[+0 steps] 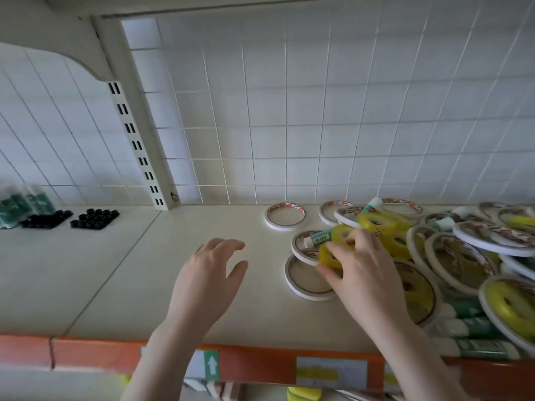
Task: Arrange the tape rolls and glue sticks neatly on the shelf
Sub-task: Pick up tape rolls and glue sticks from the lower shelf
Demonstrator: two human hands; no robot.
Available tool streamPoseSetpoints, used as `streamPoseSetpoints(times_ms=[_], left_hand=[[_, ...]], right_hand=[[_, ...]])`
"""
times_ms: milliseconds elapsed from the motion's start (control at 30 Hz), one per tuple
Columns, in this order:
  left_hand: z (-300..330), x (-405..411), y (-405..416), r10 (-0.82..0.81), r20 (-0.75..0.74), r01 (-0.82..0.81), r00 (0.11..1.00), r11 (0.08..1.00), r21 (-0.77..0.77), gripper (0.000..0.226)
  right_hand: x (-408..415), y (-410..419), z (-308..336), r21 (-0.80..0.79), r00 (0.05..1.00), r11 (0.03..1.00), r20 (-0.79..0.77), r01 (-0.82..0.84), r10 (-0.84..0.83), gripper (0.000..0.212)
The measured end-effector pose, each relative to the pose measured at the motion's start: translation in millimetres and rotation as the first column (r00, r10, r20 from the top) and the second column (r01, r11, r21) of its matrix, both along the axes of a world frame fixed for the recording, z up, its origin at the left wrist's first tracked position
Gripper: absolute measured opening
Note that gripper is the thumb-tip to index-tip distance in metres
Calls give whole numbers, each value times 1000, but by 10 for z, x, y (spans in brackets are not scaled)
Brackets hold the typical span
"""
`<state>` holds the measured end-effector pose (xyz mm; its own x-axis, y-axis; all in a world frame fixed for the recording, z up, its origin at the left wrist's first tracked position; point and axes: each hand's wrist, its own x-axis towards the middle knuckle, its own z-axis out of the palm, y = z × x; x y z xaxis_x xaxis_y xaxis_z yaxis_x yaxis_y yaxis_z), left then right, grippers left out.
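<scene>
The right hand reaches into the left edge of a jumbled heap on the cream shelf, its fingers and thumb curled around a yellow tape roll that lies tilted on the pile. The left hand hovers just above the bare shelf surface to the left of the heap, fingers spread and loosely bent, holding nothing.

The heap fills the right side of the shelf: flat white-rimmed tape rolls overlap one another at odd angles, with more yellow rolls mixed in. Green-and-white glue sticks lie along the front right edge, and another glue stick rests across a white roll just beside the right hand's fingertips. One white-rimmed roll lies flat by itself near the tiled back wall, apart from the pile.

Far to the left sit two clusters of small black items and some green tubes, blurred
</scene>
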<state>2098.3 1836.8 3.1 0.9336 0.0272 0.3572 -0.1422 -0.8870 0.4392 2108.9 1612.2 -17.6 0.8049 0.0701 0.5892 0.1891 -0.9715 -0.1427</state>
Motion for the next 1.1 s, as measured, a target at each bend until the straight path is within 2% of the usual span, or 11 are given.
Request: streamPoseSetpoints(times_ms=[267,567,733,933,1100], left_hand=[[-24,83,17,-9,14,10,1000,1000,-16,28],[-69,117,15,-35,10,36,999,999,-29,27],[-82,147,12,-52,2,52,999,998,-21,27],[-110,183,-20,-90,-26,89,996,996,-24,28],[-122,204,-14,-102,-25,102,994,995,-13,27]], right_hand=[[-133,30,-45,-38,998,999,60,-5,8,39],[-196,7,-61,-17,993,997,92,-76,77,37],[-270,-25,-83,40,986,985,28,-165,164,32],[-228,20,-83,85,993,992,-62,-99,104,40],[-214,40,-43,136,993,984,-19,-114,117,43]])
